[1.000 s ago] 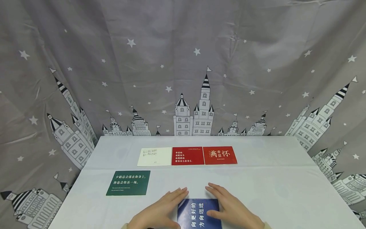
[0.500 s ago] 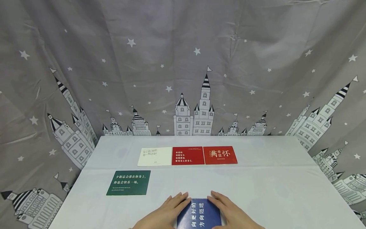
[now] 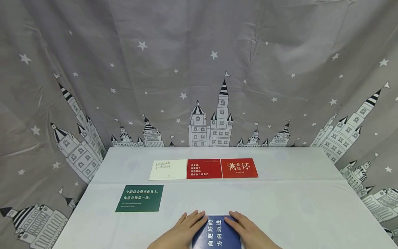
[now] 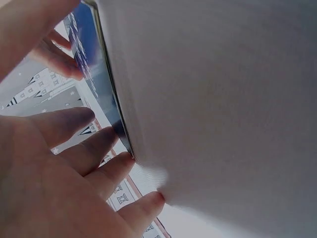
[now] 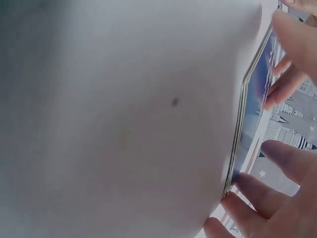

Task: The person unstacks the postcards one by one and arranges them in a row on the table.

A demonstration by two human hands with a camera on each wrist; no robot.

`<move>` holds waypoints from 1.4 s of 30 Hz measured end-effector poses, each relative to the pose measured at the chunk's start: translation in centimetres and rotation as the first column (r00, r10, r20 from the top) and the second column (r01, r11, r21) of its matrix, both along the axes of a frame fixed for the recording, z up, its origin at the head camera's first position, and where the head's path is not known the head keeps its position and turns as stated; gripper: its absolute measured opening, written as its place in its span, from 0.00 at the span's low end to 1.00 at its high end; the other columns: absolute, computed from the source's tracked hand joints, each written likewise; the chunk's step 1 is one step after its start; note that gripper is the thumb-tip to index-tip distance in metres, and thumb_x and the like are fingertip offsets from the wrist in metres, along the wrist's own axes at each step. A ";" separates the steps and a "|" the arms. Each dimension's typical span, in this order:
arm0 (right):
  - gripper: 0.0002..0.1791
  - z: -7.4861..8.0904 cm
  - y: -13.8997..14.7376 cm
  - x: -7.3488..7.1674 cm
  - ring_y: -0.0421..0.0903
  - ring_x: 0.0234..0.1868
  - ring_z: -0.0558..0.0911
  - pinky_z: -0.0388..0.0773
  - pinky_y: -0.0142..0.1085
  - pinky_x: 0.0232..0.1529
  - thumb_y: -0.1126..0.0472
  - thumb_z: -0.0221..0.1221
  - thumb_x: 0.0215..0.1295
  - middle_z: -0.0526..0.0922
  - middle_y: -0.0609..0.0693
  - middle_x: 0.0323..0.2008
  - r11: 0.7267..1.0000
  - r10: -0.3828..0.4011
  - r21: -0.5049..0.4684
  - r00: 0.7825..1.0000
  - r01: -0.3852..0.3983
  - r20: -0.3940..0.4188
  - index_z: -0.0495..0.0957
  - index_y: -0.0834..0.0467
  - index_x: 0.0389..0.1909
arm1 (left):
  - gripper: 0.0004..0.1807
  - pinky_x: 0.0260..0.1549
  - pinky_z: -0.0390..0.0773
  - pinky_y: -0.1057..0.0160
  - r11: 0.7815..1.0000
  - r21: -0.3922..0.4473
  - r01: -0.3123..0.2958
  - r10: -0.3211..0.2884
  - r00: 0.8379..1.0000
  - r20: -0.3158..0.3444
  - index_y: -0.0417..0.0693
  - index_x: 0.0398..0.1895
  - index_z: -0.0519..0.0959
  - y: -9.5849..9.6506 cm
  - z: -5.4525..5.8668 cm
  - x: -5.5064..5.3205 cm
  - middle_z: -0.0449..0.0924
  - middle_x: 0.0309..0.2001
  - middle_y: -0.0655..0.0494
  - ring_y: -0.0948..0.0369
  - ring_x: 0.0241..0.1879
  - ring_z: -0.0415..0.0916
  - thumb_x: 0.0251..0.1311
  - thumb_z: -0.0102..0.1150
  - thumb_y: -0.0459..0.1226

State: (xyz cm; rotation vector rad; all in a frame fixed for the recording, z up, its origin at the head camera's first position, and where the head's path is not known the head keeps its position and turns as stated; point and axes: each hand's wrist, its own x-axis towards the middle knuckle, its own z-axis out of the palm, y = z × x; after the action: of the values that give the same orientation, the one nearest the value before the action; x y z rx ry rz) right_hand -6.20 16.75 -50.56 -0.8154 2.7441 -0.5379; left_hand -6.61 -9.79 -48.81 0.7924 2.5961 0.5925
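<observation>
Nearest, the blue card (image 3: 214, 238) is lying on the table (image 3: 295, 207) between the hands, its edge showing several layers; the left hand (image 3: 180, 231) is touching its left side and the right hand (image 3: 252, 233) its right side, with fingertips reaching the far corners; the fingers are extending rather than curling round it, and neither hand is being nearer; its printed lines are running near to far, but I cannot tell the long axis, the near end being out of view. Beyond, the green card (image 3: 139, 199) is lying ahead and left, nearer to the left hand; farthest, the cream card (image 3: 168, 170) and two red cards (image 3: 204, 169) are forming a row.
</observation>
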 end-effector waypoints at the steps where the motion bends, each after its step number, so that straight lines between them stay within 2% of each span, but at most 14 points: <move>1: 0.58 0.1 0.0 0.1 0.52 0.60 0.61 0.75 0.47 0.44 0.21 0.51 0.30 0.52 0.47 0.66 1.000 -0.011 0.009 1.000 0.011 0.013 0.49 0.38 0.67 | 0.59 0.56 0.54 0.39 1.000 -0.002 -0.004 0.004 1.000 0.005 0.69 0.68 0.50 0.0 0.0 0.1 0.47 0.68 0.66 0.55 0.67 0.45 0.24 0.49 0.76; 4: 0.57 0.1 -0.1 0.1 0.52 0.60 0.61 0.75 0.47 0.45 0.20 0.51 0.32 0.52 0.47 0.66 1.000 -0.008 0.014 1.000 0.007 0.011 0.49 0.39 0.67 | 0.59 0.58 0.52 0.41 1.000 0.001 -0.005 0.005 1.000 -0.006 0.67 0.68 0.51 0.0 0.0 0.1 0.48 0.68 0.67 0.56 0.66 0.46 0.24 0.49 0.76; 8: 0.54 -0.1 -0.1 -0.1 0.51 0.60 0.63 0.73 0.47 0.48 0.21 0.50 0.37 0.57 0.49 0.64 1.000 0.027 -0.005 0.998 -0.027 -0.049 0.53 0.45 0.67 | 0.58 0.59 0.52 0.42 1.000 0.017 -0.004 0.004 1.000 -0.017 0.65 0.68 0.52 0.0 -0.1 -0.1 0.50 0.67 0.66 0.57 0.65 0.49 0.26 0.49 0.75; 12: 0.53 -0.4 -0.1 -0.3 0.50 0.59 0.65 0.73 0.46 0.48 0.22 0.49 0.39 0.61 0.50 0.62 0.999 0.036 -0.017 0.994 -0.038 -0.099 0.56 0.47 0.66 | 0.56 0.58 0.55 0.44 0.999 0.038 -0.001 0.001 1.000 -0.020 0.63 0.67 0.55 0.0 -0.2 -0.5 0.54 0.65 0.65 0.58 0.63 0.53 0.28 0.52 0.73; 16: 0.52 -0.4 -0.1 -0.3 0.50 0.59 0.65 0.73 0.45 0.49 0.22 0.49 0.40 0.61 0.49 0.62 0.999 0.029 -0.019 0.993 -0.031 -0.111 0.56 0.47 0.66 | 0.55 0.56 0.60 0.44 0.999 0.048 0.001 0.001 1.000 -0.027 0.62 0.67 0.57 0.0 -0.3 -0.7 0.56 0.64 0.65 0.58 0.61 0.55 0.29 0.54 0.71; 20: 0.52 -0.2 -0.1 -0.3 0.50 0.59 0.65 0.72 0.47 0.49 0.22 0.48 0.40 0.61 0.49 0.62 0.999 0.028 -0.011 0.995 -0.030 -0.094 0.57 0.48 0.66 | 0.55 0.53 0.65 0.45 0.999 0.049 -0.014 0.014 1.000 -0.008 0.63 0.67 0.57 0.0 -0.3 -0.7 0.56 0.64 0.66 0.57 0.61 0.56 0.29 0.55 0.71; 26: 0.54 0.4 0.0 -0.3 0.49 0.58 0.66 0.74 0.44 0.48 0.22 0.50 0.38 0.61 0.49 0.62 1.000 0.021 -0.022 0.999 -0.022 -0.044 0.57 0.49 0.65 | 0.54 0.44 0.75 0.52 0.997 0.074 -0.028 0.025 0.999 0.047 0.68 0.66 0.56 -0.2 -0.1 -0.8 0.54 0.64 0.68 0.57 0.60 0.54 0.27 0.58 0.69; 29: 0.54 0.5 0.0 -0.2 0.49 0.58 0.65 0.74 0.43 0.48 0.22 0.50 0.38 0.61 0.49 0.62 0.999 0.028 -0.024 0.998 -0.029 -0.048 0.57 0.49 0.65 | 0.54 0.46 0.73 0.50 0.996 0.091 -0.023 0.018 0.998 0.060 0.68 0.66 0.56 -0.3 0.1 -0.8 0.54 0.65 0.67 0.56 0.61 0.53 0.27 0.59 0.68; 34: 0.54 0.4 0.1 -0.3 0.50 0.60 0.64 0.73 0.44 0.48 0.22 0.49 0.39 0.61 0.49 0.62 0.999 0.034 -0.021 0.997 -0.036 -0.068 0.57 0.50 0.65 | 0.55 0.52 0.65 0.44 0.994 0.106 -0.028 0.018 0.996 0.092 0.66 0.66 0.56 -0.5 0.6 -0.8 0.53 0.66 0.65 0.53 0.64 0.50 0.28 0.60 0.68; 37: 0.54 0.6 0.1 -0.4 0.50 0.60 0.63 0.73 0.44 0.48 0.22 0.49 0.39 0.59 0.49 0.63 0.999 0.030 -0.014 0.999 -0.031 -0.044 0.57 0.50 0.66 | 0.55 0.50 0.67 0.45 0.993 0.106 -0.042 0.031 0.994 0.105 0.67 0.66 0.55 -0.6 0.7 -0.8 0.52 0.66 0.65 0.52 0.63 0.51 0.27 0.61 0.67; 42: 0.54 1.2 -0.1 -0.5 0.49 0.60 0.63 0.73 0.44 0.48 0.22 0.50 0.37 0.59 0.48 0.64 1.000 0.017 -0.009 1.000 -0.017 -0.013 0.57 0.50 0.65 | 0.54 0.47 0.71 0.48 0.994 0.102 -0.049 0.040 0.996 0.084 0.66 0.67 0.56 -0.9 0.8 -0.9 0.53 0.65 0.65 0.52 0.61 0.53 0.29 0.60 0.68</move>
State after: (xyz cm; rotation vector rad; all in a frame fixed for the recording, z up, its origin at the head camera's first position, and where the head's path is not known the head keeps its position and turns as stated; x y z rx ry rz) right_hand -6.73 16.69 -49.37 -0.8468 2.7461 -0.5442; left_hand -7.52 -10.65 -48.05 0.7272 2.5309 0.7621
